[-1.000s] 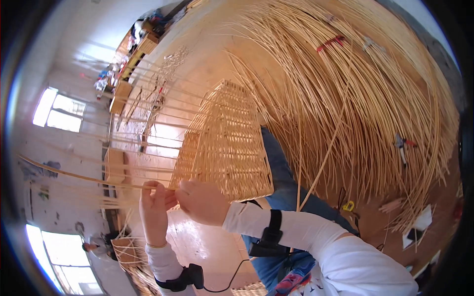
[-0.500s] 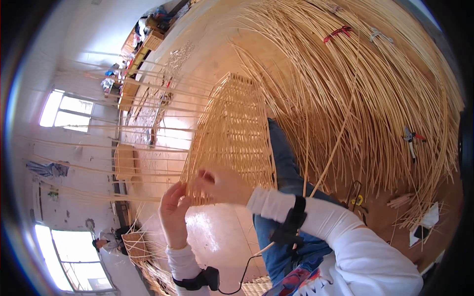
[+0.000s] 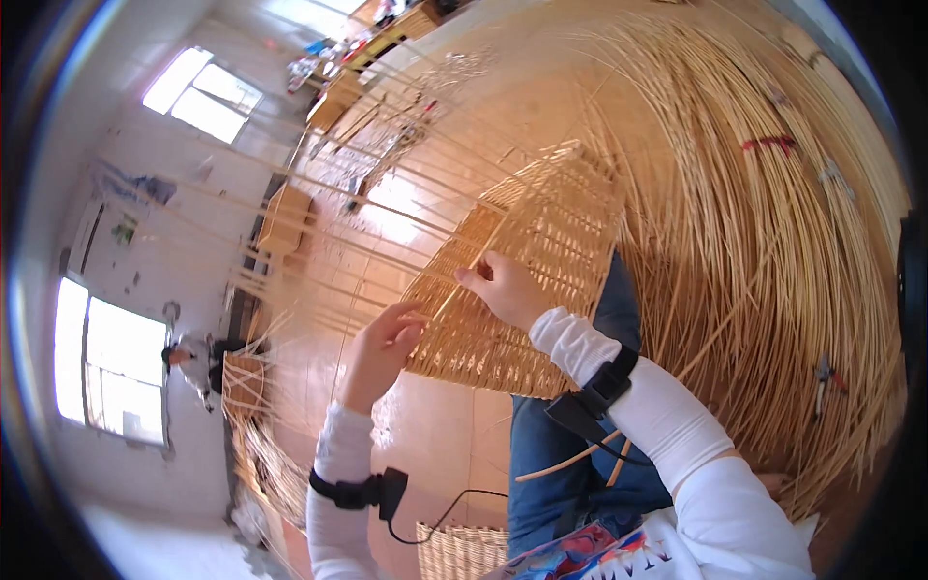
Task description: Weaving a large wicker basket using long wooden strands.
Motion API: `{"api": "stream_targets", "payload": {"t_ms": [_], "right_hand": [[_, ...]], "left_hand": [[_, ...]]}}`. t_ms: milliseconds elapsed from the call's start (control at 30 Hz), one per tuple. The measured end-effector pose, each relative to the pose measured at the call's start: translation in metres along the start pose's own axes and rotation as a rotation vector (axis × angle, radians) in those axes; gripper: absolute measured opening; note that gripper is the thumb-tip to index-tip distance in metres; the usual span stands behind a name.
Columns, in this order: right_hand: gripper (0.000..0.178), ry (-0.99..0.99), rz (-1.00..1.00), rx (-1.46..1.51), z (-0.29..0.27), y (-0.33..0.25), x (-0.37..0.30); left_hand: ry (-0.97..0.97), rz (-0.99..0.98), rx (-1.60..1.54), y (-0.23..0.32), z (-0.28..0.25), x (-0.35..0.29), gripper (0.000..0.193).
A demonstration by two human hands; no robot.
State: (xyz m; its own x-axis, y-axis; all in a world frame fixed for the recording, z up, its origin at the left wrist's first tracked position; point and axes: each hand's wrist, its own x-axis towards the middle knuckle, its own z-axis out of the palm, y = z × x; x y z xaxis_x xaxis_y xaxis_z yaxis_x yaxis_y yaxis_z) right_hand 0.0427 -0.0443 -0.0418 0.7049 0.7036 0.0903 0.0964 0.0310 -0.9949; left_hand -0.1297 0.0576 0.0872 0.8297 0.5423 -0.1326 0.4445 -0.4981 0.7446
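Note:
A partly woven wicker basket [image 3: 565,261] leans across my lap with its corner pointing away. Long upright wicker stakes [image 3: 372,208] stick out from its left edge. Along that edge runs a wicker rod [image 3: 497,230], and my right hand [image 3: 510,288] pinches it between thumb and fingers at mid-edge. My left hand [image 3: 382,350] is curled at the basket's near left corner, thumb and fingers closing on its edge. What lies right between the left fingertips is partly hidden.
Loose wicker rods [image 3: 773,251], partly bound with a red tie [image 3: 770,143], cover the floor at right. Pruning shears [image 3: 824,387] lie on them. Another woven piece [image 3: 462,551] stands at the lower edge. Far left, a person [image 3: 198,362] sits by a window.
The view has turned, so basket and room appear rotated clockwise. My right hand has moved from beside my left to farther along the edge, where a rod now shows in its fingers.

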Motion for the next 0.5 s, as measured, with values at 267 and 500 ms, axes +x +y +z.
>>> {"api": "stream_targets", "payload": {"t_ms": [267, 500], "right_hand": [[0.034, 0.019, 0.102, 0.153, -0.004, 0.007, -0.005], [0.041, -0.298, -0.608, -0.279, -0.005, -0.065, 0.043]], "left_hand": [[0.05, 0.026, 0.455, -0.008, 0.021, 0.007, 0.026], [0.207, 0.015, 0.421, -0.022, 0.043, 0.01, 0.021]]}}
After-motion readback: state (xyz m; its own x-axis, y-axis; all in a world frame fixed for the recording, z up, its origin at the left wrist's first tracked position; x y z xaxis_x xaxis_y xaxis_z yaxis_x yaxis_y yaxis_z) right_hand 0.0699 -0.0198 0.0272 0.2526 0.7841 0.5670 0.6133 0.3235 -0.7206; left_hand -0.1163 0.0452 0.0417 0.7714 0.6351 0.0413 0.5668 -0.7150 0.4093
